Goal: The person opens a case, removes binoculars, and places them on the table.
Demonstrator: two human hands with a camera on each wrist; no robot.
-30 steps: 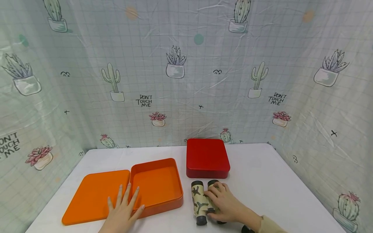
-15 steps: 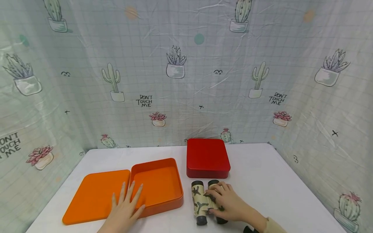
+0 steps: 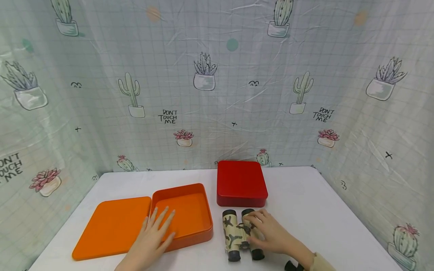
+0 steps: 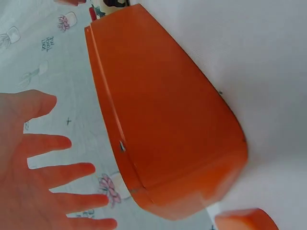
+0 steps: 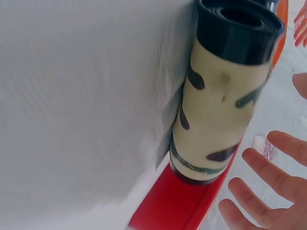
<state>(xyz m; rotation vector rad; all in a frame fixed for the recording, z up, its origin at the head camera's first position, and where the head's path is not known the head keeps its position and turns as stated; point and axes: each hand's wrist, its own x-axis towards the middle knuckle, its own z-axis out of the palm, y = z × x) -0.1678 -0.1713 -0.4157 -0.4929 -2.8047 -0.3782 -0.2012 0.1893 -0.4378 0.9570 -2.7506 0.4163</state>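
Camouflage-patterned binoculars (image 3: 232, 234) lie on the white table, right of centre in the head view. My right hand (image 3: 271, 234) hovers at their right barrel with fingers loosely spread. In the right wrist view its fingers (image 5: 261, 167) stand apart from the barrel (image 5: 218, 105). An open orange box (image 3: 196, 238) sits left of the binoculars, with nothing in it. Over its near left corner my left hand (image 3: 149, 238) spreads its fingers. The left wrist view shows this hand (image 4: 43, 167) beyond the box's side wall (image 4: 163, 110), holding nothing.
A flat orange lid (image 3: 112, 229) lies against the orange box's left side. Behind the binoculars stands a red box (image 3: 241, 180). Part of a black object (image 3: 292, 266) shows under the right sleeve (image 3: 321, 263). A cactus-print curtain (image 3: 217, 124) encloses the table's back and sides.
My left hand has shifted right, from the seam between lid and box to over the box. The right hand has lifted back to the right, showing more of the binoculars, which stay in place.
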